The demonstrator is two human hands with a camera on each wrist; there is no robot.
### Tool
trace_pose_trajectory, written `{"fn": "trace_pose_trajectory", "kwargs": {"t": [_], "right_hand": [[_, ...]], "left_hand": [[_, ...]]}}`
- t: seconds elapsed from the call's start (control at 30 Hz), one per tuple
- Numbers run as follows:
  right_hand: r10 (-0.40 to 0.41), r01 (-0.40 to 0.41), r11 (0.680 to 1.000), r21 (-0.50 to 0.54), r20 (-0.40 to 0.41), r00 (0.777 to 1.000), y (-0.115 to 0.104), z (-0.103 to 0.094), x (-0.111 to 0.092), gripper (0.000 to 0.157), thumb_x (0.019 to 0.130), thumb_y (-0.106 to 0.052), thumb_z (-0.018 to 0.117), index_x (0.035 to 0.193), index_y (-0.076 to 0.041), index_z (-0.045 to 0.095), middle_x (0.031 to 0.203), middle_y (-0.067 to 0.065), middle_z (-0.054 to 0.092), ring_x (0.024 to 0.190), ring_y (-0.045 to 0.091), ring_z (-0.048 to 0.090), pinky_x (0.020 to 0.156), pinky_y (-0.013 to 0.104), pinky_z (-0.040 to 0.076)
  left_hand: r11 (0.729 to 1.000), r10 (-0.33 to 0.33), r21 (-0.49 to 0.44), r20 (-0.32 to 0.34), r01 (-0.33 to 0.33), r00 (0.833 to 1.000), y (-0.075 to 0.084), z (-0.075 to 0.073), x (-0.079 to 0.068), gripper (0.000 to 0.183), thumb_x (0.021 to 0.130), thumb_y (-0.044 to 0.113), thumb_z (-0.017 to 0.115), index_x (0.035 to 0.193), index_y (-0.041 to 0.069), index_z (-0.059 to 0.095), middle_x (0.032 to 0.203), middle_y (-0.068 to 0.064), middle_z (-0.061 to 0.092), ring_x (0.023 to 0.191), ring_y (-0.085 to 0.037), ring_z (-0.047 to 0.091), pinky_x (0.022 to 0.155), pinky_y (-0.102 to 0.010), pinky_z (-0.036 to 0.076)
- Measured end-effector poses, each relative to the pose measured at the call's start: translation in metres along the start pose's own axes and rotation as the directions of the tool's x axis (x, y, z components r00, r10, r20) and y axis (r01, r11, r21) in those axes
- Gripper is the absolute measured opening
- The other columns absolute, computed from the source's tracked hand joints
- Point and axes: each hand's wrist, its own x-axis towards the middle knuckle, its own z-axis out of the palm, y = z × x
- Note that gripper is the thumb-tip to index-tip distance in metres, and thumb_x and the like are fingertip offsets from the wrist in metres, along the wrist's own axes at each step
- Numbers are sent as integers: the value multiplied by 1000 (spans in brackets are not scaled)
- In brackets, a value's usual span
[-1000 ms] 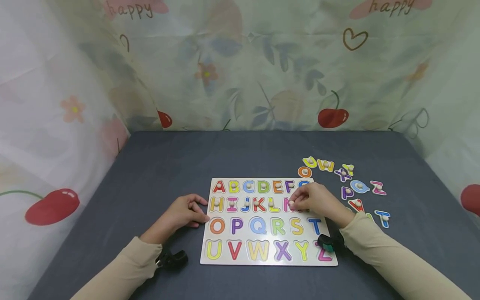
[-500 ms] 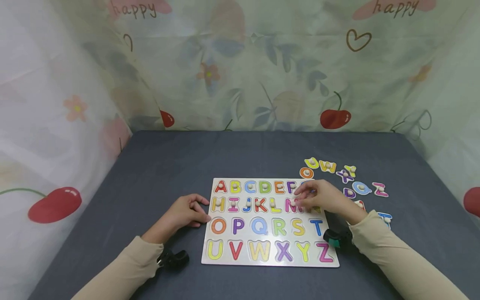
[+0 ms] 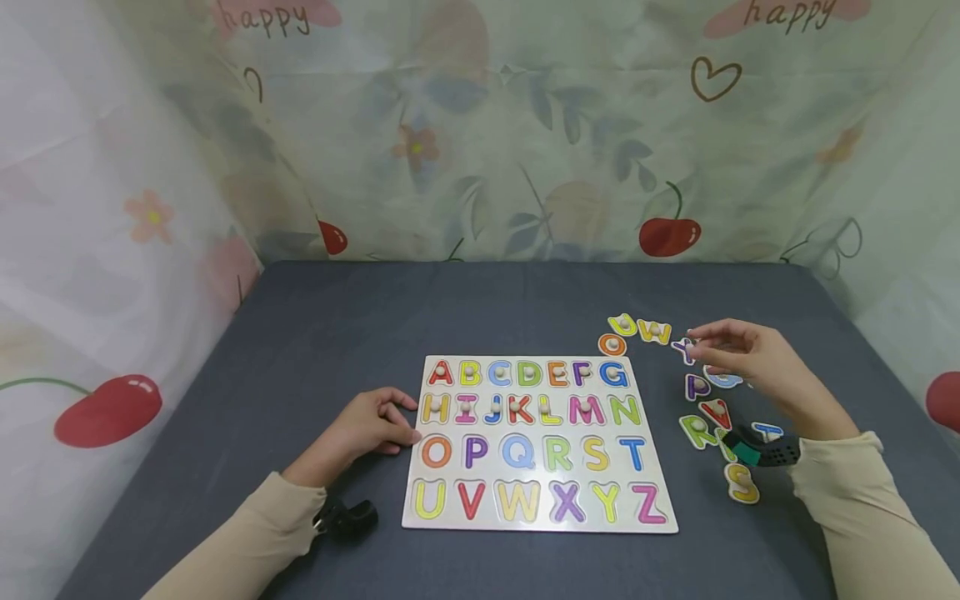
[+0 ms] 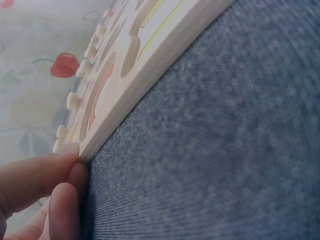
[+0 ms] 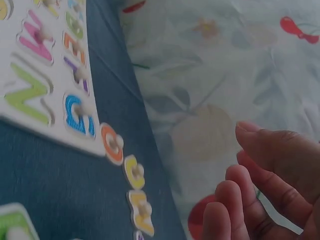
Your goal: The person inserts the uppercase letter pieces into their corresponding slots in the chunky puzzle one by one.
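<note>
A white alphabet puzzle board (image 3: 495, 430) lies on the dark table. My left hand (image 3: 375, 421) holds its left edge; in the left wrist view the thumb (image 4: 45, 167) lies on top at the corner. Knobbed letters fill the row A to G, and H to M follow below, with the pink M (image 3: 585, 410) last. The N recess (image 3: 624, 410) shows no knob, nor do the two lower rows. My right hand (image 3: 757, 367) hovers over loose letters, fingers apart around nothing, nearest the purple X (image 3: 683, 351). It partly covers the blue Q (image 3: 722, 379).
Right of the board lie loose P (image 3: 697, 387), V (image 3: 715, 413), R (image 3: 697, 432), S (image 3: 742, 484) and T (image 3: 767, 432). Behind its far right corner are O (image 3: 612, 345), U (image 3: 622, 325) and W (image 3: 655, 332). A patterned curtain (image 3: 495, 167) stands behind the table.
My right hand let go of the M's knob, lifted, and moved right over the loose letters, uncovering G and the N recess. My left hand stays at the board's edge.
</note>
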Motion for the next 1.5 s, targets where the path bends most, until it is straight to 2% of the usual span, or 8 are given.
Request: {"fn": "trace_pose_trajectory", "kwargs": {"t": [0.2, 0.43, 0.67, 0.8, 1.0, 1.3, 1.5], "right_hand": [[48, -47, 998, -46, 21, 999, 25, -10, -13, 50, 92, -38, 65, 126, -3, 55, 94, -10, 65, 86, 2, 61, 74, 29, 54], [49, -40, 992, -121, 77, 996, 45, -14, -28, 51, 92, -32, 66, 128, 3, 54, 94, -8, 66, 85, -5, 57, 71, 28, 54], [93, -73, 989, -127, 163, 982, 63, -11, -46, 48, 91, -25, 68, 125, 7, 56, 93, -2, 65, 70, 10, 59, 62, 28, 50], [109, -86, 987, -138, 165, 980, 67, -8, -53, 47, 89, -25, 71, 120, 7, 59, 89, -2, 64, 65, 10, 57, 59, 27, 48], [75, -46, 980, -193, 149, 986, 67, -6, -54, 41, 86, -24, 74, 114, 5, 64, 86, -3, 63, 66, 4, 56, 60, 24, 48], [51, -9, 981, -193, 215, 975, 71, -6, -51, 36, 84, -17, 75, 109, 7, 65, 85, -1, 66, 69, 1, 56, 60, 22, 47], [37, 9, 980, -198, 228, 973, 71, -4, -49, 32, 83, -19, 77, 103, 4, 68, 82, -1, 65, 66, 1, 54, 58, 23, 46]], "left_hand": [[1000, -4, 8, 3, 4, 1000, 1, 0, 0, 46, 73, 7, 84, 112, 2, 59, 73, -5, 63, 60, -14, 58, 54, -27, 52], [1000, 1, 6, 11, -1, 1000, 1, -1, 1, 47, 73, 7, 84, 112, 2, 59, 72, -4, 63, 61, -13, 58, 55, -27, 53], [1000, 2, 0, 17, -2, 1000, 0, -1, 1, 46, 73, 7, 83, 112, 2, 59, 72, -3, 63, 61, -13, 58, 55, -27, 53], [1000, 1, 0, 17, -1, 1000, 0, -1, 1, 46, 73, 7, 83, 112, 2, 59, 72, -3, 63, 61, -13, 58, 55, -27, 53], [1000, -3, -4, 16, 3, 1000, 0, -1, 2, 46, 73, 7, 83, 112, 2, 59, 72, -3, 63, 60, -13, 58, 55, -26, 52], [1000, -2, -7, 14, 2, 1000, 2, -1, -1, 47, 73, 7, 83, 113, 2, 59, 72, -3, 62, 60, -12, 57, 54, -26, 52], [1000, -2, 0, 14, 2, 1000, 2, -1, -1, 47, 74, 7, 83, 113, 2, 59, 72, -3, 62, 60, -12, 57, 55, -26, 52]]}}
